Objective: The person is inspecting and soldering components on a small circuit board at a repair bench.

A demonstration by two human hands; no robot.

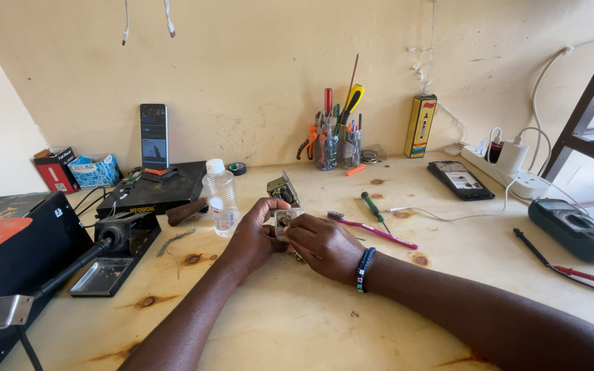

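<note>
Head view: the pale wooden counter (297,323) carries a clear plastic bottle with a white cap (221,197) just left of the hands. Left hand (256,237) and right hand (324,246) meet mid-counter, both clamped on a small silvery metal part (284,220). A pink toothbrush (372,229) lies nearby, to the right.

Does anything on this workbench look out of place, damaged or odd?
Mostly ordinary clutter. One oddity: a pink toothbrush lies among the tools beside the right hand. Both hands, left hand included, hold a small metal part. The wooden bench shows dark knots or scorch marks.
</note>
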